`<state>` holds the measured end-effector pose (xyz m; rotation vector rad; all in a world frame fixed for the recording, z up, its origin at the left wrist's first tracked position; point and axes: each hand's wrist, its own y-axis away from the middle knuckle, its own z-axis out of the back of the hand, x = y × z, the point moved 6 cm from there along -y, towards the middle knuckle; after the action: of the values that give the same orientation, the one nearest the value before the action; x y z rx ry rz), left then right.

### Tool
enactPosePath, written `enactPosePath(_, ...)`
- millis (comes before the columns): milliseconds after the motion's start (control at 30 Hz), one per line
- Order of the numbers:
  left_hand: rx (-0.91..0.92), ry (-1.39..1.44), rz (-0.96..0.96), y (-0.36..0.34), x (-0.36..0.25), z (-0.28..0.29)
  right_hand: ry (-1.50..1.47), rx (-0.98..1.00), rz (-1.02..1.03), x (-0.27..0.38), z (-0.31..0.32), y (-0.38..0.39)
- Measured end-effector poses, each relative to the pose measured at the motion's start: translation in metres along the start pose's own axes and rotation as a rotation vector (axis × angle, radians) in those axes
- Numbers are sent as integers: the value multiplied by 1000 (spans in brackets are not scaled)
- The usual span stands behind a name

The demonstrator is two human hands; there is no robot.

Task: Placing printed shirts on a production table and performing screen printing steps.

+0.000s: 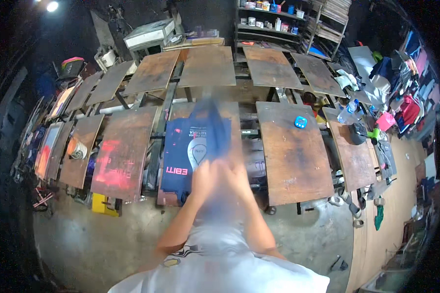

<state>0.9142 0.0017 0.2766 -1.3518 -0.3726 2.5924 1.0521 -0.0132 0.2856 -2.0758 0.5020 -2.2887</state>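
My left hand (206,177) and my right hand (234,175) are close together over the middle near board, both closed on a dark blue cloth (219,132). The cloth is smeared by motion and stretches up and away from my fingers, so its full shape cannot be made out. Under and left of it, a dark blue printed fabric piece (177,151) lies flat on the board, with pink lettering and a pale light-bulb figure. My left hand is over its right part. Both hands are partly blurred, and the finger details are hidden.
Brown boards stand in two rows on metal frames. A blue timer (300,122) sits on the board to the right; a plastic bottle (347,112) and a black-and-green tool (359,133) are farther right. A white tub (77,148) is at left. Shelves (271,30) stand behind.
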Motion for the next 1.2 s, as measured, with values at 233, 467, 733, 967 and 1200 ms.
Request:
enactPosePath(233,-8,122,-71,23,10,-19,-218,-53,-35,-16,13,15)
enactPosePath(467,32,451,260,43,27,-40,-419,88,-111,-5,12,38)
enactPosePath(733,98,748,423,38,58,-43,-619,-33,-220,-3,-3,39)
enactPosePath(967,138,841,469,43,33,-35,-561,-13,-236,0,1,35)
enactPosePath(1200,319,690,529,63,45,-41,-504,-85,-153,0,6,44)
